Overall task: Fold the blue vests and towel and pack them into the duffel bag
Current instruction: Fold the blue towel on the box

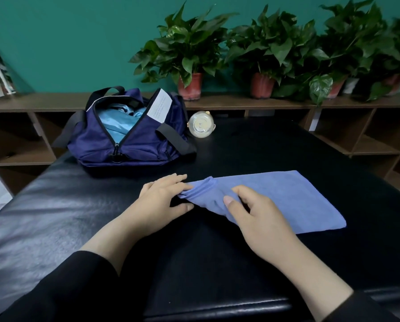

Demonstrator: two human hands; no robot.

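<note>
A blue towel lies folded into a long strip on the black padded table, its left end bunched up. My left hand pinches that bunched left end between fingers and thumb. My right hand grips the same end from the near side, thumb on top of the cloth. A navy duffel bag stands at the back left with its zip open, and light blue fabric shows inside it.
A round clear bottle lies just right of the bag. Behind the table runs a brown shelf unit carrying several potted plants against a teal wall.
</note>
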